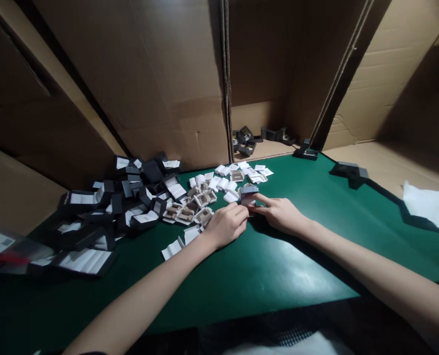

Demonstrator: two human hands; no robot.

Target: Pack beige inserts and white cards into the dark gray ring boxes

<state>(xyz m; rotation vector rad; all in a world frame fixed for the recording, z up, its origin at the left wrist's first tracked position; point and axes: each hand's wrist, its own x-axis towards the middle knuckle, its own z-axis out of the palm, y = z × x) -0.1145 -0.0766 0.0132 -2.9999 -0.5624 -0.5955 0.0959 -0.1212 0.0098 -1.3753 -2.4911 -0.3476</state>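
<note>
R hand grips sm. grey-topped box btwn thumb & index, abv green table; L hand right beside it, fingers curled, can't tell if gripping; white inserts nr both, blk boxes piled far L, cardboard behind

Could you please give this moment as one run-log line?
right hand: touching small box | left hand: close beside it | at left: black boxes | beneath: green table
</note>
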